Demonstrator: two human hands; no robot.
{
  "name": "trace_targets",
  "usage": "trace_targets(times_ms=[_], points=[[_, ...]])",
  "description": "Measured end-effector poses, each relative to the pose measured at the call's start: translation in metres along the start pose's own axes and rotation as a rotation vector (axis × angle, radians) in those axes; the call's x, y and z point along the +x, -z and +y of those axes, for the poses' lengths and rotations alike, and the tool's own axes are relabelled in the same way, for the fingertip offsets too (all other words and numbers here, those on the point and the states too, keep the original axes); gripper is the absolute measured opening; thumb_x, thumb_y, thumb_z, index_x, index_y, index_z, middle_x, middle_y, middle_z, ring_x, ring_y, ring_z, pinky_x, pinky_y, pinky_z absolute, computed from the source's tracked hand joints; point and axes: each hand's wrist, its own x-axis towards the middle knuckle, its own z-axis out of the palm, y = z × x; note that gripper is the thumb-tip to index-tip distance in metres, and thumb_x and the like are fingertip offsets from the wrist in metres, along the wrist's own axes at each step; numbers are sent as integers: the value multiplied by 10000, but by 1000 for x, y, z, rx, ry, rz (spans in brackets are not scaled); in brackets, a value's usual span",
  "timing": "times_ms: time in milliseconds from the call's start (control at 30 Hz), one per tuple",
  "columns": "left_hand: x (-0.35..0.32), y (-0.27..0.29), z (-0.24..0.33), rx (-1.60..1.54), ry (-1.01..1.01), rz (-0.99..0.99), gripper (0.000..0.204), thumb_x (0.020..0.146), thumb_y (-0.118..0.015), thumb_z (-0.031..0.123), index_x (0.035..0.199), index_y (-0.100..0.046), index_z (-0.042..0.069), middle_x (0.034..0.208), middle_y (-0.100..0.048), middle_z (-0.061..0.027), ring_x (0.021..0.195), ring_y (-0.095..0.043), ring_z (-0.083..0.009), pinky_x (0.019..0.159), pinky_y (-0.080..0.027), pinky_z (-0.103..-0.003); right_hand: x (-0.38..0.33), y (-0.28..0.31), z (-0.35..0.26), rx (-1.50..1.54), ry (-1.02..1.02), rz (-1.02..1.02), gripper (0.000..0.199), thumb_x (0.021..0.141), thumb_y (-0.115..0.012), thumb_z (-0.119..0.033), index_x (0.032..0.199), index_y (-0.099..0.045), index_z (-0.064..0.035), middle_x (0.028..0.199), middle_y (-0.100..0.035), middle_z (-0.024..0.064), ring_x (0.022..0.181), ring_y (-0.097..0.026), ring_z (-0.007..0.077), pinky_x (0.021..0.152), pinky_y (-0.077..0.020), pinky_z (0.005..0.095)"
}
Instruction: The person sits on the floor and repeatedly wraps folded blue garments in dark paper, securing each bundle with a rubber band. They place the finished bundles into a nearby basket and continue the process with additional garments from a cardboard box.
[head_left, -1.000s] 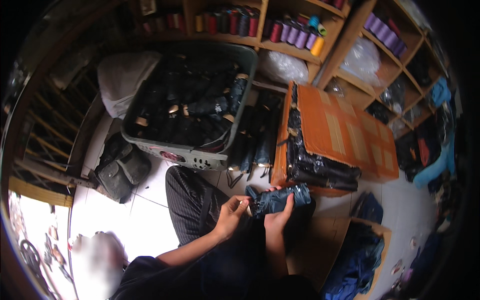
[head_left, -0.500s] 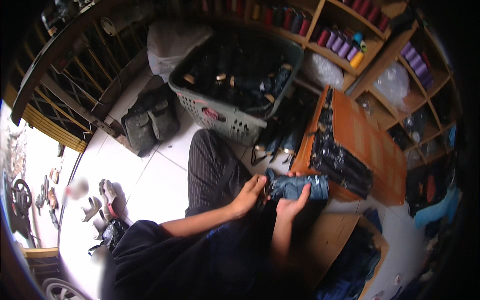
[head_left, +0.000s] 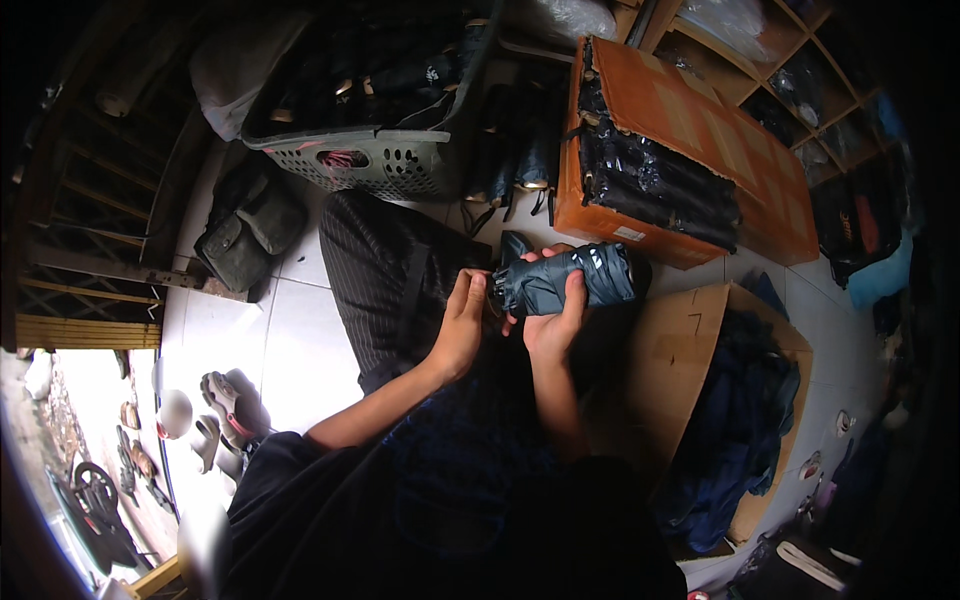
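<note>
Umbrella [head_left: 570, 280] lifted nearer box; right hand [head_left: 552, 325] fingers wrapped round it, left hand [head_left: 462, 325] fingertips pressing its end.

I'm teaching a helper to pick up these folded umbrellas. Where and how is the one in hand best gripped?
Around the middle of the folded umbrella, from below: it lies sideways as a short roll, and the right hand wraps it there. The left hand touches its end, probably to steady it.

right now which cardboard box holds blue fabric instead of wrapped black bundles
The open cardboard box at lower right, below the hands. The orange box above holds glossy wrapped black bundles.
</note>
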Motion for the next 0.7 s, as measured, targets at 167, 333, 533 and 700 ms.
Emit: trace_targets(times_ms=[167,333,533,700], points=[[8,-2,0,-2,17,-16,348,1024,-340,353,1068,-434,20,748,-570,-107,619,-564,-165,571,-469,-278,2,1,-3,127,-24,68,334,900,-562,-193,1146,-456,7,1061,-547,137,947,-594,267,816,-507,393],[23,0,-5,117,-78,38,312,1003,-440,316,1047,-490,11,740,-573,-61,629,-572,-123,560,-461,-245,20,-7,-3,32,35,271,372,906,-569,-180,1199,-426,-2,1045,-566,143,923,-600,271,833,-504,391],[47,6,2,36,127,36,297,986,-482,332,963,-490,36,742,-566,-44,623,-598,-117,535,-460,-237,45,-1,5,70,-79,390,389,923,-582,-241,1204,-429,-20,1018,-582,129,914,-603,262,833,-501,391],[60,-1,12,-45,264,145,312,1010,-394,382,993,-407,70,758,-512,-45,618,-562,-123,578,-474,-252,57,-7,18,48,-161,449,353,933,-566,-273,1158,-466,-20,1005,-589,118,905,-603,248,824,-504,388]])
